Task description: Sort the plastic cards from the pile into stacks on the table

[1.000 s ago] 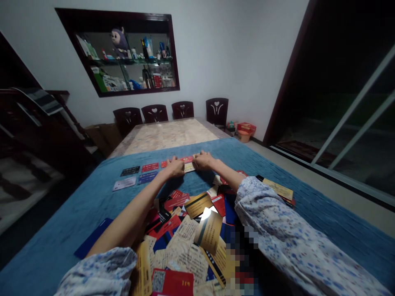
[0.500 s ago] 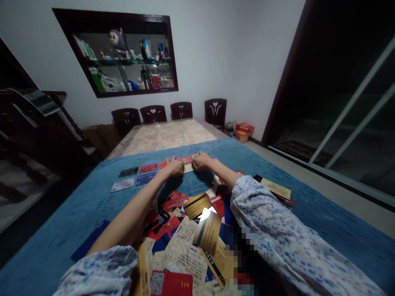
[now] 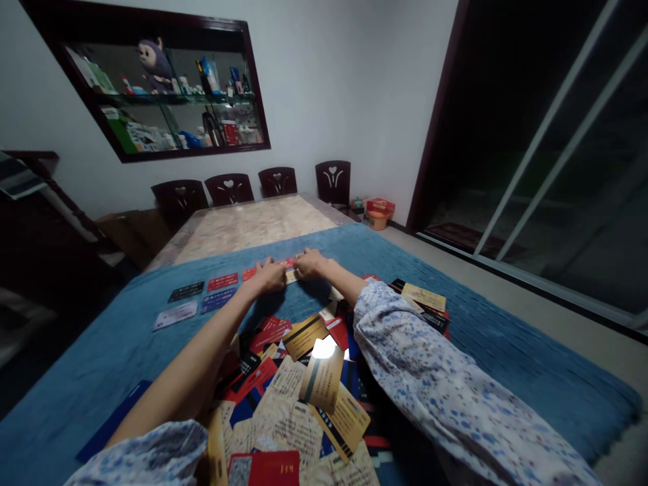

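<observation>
Far out on the blue cloth, my left hand [image 3: 272, 275] and my right hand [image 3: 308, 264] are closed at opposite ends of a pale yellow card [image 3: 291, 277]. Fingers hide much of that card. A red card [image 3: 287, 262] lies just behind it, partly covered by my hands. Left of my left hand are a red card [image 3: 223, 281], a black card [image 3: 186, 291], a blue card [image 3: 218, 300] and a silver card [image 3: 175, 315], laid out in rows. Below my forearms spreads a heap of mixed cards, with a gold card [image 3: 322, 381] on top.
Another small pile, topped by a gold card [image 3: 424, 297], lies right of my right forearm. A dark blue flat item [image 3: 115, 420] rests by my left forearm. Blue cloth [image 3: 486, 324] covers the near table; bare marbled tabletop [image 3: 253, 219] and chairs [image 3: 227, 189] stand beyond.
The view has turned slightly to the right, so everything appears shifted left. My hands stay at the same pale yellow card, with little visible movement over the cloth.
</observation>
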`<control>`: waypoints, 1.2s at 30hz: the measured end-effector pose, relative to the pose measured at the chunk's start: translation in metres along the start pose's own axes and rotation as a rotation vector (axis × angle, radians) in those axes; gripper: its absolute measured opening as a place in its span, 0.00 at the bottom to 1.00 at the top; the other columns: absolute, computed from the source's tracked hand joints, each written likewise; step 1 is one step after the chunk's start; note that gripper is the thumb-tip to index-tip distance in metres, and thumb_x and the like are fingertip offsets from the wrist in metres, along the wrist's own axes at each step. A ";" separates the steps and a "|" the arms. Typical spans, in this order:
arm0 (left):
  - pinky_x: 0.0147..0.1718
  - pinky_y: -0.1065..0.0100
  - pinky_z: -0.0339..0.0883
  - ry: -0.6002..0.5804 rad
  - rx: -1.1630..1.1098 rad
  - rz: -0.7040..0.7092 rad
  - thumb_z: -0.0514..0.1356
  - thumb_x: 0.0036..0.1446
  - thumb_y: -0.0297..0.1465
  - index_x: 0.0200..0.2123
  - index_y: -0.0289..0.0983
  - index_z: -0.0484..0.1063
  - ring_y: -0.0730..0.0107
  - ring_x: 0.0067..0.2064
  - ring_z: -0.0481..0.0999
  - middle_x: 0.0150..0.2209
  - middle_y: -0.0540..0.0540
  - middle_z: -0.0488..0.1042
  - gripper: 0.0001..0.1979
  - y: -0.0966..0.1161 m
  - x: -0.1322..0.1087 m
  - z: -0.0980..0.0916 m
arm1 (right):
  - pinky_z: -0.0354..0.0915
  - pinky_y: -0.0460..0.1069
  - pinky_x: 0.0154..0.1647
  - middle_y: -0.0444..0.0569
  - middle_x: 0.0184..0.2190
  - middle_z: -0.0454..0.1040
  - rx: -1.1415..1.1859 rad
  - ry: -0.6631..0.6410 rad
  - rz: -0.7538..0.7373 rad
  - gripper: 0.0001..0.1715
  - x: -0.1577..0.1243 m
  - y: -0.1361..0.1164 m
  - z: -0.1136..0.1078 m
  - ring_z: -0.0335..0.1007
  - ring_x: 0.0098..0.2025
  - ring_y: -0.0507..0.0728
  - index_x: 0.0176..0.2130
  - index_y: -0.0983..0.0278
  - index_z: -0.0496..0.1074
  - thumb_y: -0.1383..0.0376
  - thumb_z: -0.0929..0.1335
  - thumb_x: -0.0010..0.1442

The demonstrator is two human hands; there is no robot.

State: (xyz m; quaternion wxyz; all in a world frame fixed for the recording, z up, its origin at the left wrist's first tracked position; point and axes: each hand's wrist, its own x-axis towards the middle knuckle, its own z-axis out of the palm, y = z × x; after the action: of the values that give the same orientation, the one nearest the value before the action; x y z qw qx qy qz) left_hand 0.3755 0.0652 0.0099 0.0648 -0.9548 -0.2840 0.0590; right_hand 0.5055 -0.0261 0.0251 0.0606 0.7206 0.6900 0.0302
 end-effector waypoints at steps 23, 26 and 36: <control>0.55 0.44 0.54 0.236 0.000 0.222 0.57 0.53 0.26 0.48 0.40 0.77 0.45 0.63 0.57 0.55 0.37 0.72 0.19 0.067 -0.033 -0.029 | 0.55 0.54 0.43 0.53 0.45 0.80 0.042 0.178 0.051 0.14 -0.127 0.091 0.008 0.61 0.52 0.64 0.42 0.59 0.80 0.66 0.64 0.64; 0.55 0.43 0.53 0.258 -0.043 0.256 0.58 0.53 0.25 0.48 0.40 0.76 0.44 0.63 0.57 0.55 0.37 0.72 0.19 0.082 -0.036 -0.030 | 0.54 0.54 0.43 0.53 0.42 0.80 0.056 0.222 0.072 0.14 -0.143 0.103 0.019 0.62 0.50 0.63 0.41 0.60 0.80 0.65 0.64 0.64; 0.57 0.42 0.51 0.272 -0.133 0.386 0.59 0.57 0.27 0.47 0.37 0.78 0.45 0.63 0.56 0.54 0.37 0.73 0.15 0.125 -0.038 -0.030 | 0.55 0.52 0.42 0.52 0.36 0.80 0.203 0.373 0.068 0.11 -0.179 0.118 0.047 0.64 0.45 0.61 0.38 0.60 0.81 0.66 0.67 0.62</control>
State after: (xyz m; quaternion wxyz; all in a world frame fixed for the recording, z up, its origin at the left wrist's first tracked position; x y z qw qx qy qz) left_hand 0.4155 -0.0625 0.0231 0.0268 -0.9927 -0.0883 -0.0775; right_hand 0.6203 -0.2118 0.0014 -0.1422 0.7280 0.6639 0.0952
